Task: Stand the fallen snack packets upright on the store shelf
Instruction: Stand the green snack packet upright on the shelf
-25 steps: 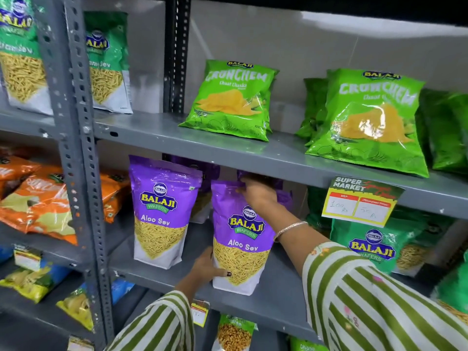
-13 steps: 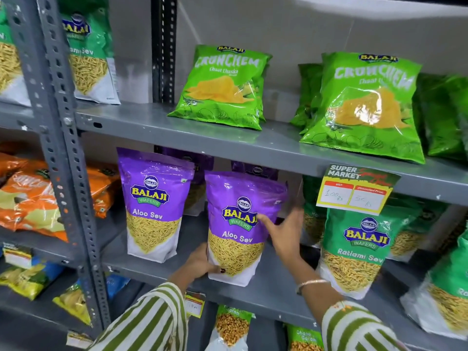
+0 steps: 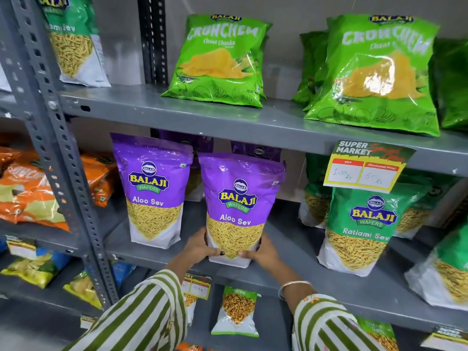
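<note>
A purple Aloo Sev packet (image 3: pixel 239 198) stands upright on the middle grey shelf (image 3: pixel 291 249), near its front edge. My left hand (image 3: pixel 198 245) grips its lower left corner and my right hand (image 3: pixel 263 252) grips its lower right corner. A second purple Aloo Sev packet (image 3: pixel 152 188) stands upright just to its left, apart from my hands. Two more purple packets (image 3: pixel 255 150) show partly behind them. Green Ratlami Sev packets (image 3: pixel 364 226) stand to the right.
Green Crunchem bags (image 3: pixel 222 62) lean back on the upper shelf (image 3: pixel 228 117). A price tag (image 3: pixel 364 165) hangs from that shelf's edge. A perforated grey upright (image 3: pixel 63 153) divides off orange packets (image 3: pixel 27 188) at the left. More packets (image 3: pixel 236 310) sit on the shelf below.
My right hand came down from the packet's top, past its right side, to its lower right corner. Both hands now hold the packet's base. The view shifted closer and lower.
</note>
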